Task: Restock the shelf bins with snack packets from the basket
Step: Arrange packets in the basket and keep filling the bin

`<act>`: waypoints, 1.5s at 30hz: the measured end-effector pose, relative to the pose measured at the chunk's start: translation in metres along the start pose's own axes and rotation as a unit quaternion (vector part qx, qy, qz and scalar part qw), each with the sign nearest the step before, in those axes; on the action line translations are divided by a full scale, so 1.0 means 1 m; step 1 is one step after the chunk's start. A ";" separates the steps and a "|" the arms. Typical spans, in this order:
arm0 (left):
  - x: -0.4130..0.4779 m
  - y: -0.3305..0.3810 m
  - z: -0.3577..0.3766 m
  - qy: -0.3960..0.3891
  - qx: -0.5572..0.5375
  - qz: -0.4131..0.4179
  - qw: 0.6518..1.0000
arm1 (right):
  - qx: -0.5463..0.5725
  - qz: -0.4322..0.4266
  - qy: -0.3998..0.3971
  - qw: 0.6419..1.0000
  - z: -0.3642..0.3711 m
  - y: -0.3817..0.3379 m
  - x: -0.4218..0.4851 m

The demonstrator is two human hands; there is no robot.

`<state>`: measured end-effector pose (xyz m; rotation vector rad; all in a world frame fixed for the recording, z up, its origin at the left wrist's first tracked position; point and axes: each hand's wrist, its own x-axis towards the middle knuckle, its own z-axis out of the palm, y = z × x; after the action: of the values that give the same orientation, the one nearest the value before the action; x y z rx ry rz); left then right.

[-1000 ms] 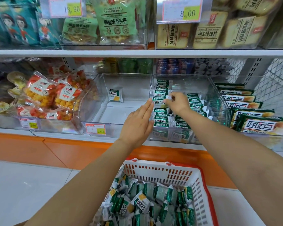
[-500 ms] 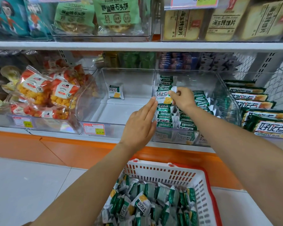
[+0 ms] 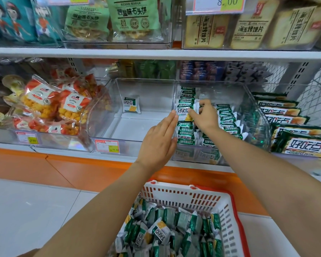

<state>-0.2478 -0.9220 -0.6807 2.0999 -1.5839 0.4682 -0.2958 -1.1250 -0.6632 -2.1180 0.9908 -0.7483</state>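
Observation:
A white and red basket (image 3: pixel 228 208) at the bottom holds several green-and-white snack packets (image 3: pixel 161 232). On the shelf, a clear bin (image 3: pixel 256 115) contains rows of the same packets standing on edge. My right hand (image 3: pixel 204 115) reaches into that bin and pinches one green-and-white packet (image 3: pixel 183 113) at the left row. My left hand (image 3: pixel 158 143) is flat with straight fingers, its fingertips against the front of the packet row. The neighbouring clear bin (image 3: pixel 119 130) to the left holds a single packet (image 3: pixel 131 104).
Orange-and-red snack bags (image 3: pixel 50 106) fill the bin at the left. Long green biscuit boxes (image 3: pixel 293 127) are stacked at the right. The upper shelf (image 3: pixel 156 53) carries green and beige packs and price tags. White floor tiles lie at the lower left.
My right hand has lifted a packet up from the left row and tilted its face toward me. My left hand moved slightly closer to the row. The view has shifted downward.

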 end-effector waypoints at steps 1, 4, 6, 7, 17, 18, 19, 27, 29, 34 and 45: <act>0.000 0.000 0.000 -0.002 0.001 0.000 1.000 | -0.004 0.002 -0.001 1.000 -0.001 0.001 -0.001; -0.002 0.002 -0.003 -0.010 0.010 -0.002 1.000 | -0.002 -0.004 0.000 1.000 -0.008 0.000 -0.006; -0.003 0.003 -0.005 -0.017 0.020 -0.010 1.000 | 0.005 -0.021 0.008 1.000 -0.015 -0.003 -0.014; -0.004 0.004 -0.007 -0.022 0.022 -0.017 0.999 | 0.010 -0.032 0.012 0.999 -0.019 -0.006 -0.019; -0.050 0.007 -0.042 0.019 0.027 -0.039 0.999 | 0.146 -0.176 -0.101 0.968 -0.033 -0.064 -0.106; -0.060 0.005 -0.044 0.033 0.034 -0.043 0.998 | 0.153 -0.187 -0.118 0.963 -0.028 -0.067 -0.118; -0.072 0.002 -0.045 0.039 0.042 -0.045 0.997 | 0.155 -0.195 -0.135 0.959 -0.020 -0.068 -0.130; -0.184 -0.048 -0.013 -0.118 0.069 -0.191 0.972 | 0.084 -0.140 -0.274 0.948 0.079 -0.012 -0.209; -0.209 -0.063 -0.001 -0.176 0.065 -0.226 0.956 | 0.053 -0.105 -0.300 0.947 0.103 0.007 -0.222; -0.254 -0.086 0.024 -0.277 0.042 -0.285 0.917 | -0.024 -0.016 -0.396 0.918 0.157 0.036 -0.238; -0.281 -0.093 0.047 -0.215 -0.035 -0.292 0.931 | -0.076 0.060 -0.414 0.905 0.218 0.051 -0.231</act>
<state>-0.2361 -0.7017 -0.8831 2.5820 -1.0499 -0.2665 -0.2862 -0.8907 -0.8839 -2.1506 0.6889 0.3158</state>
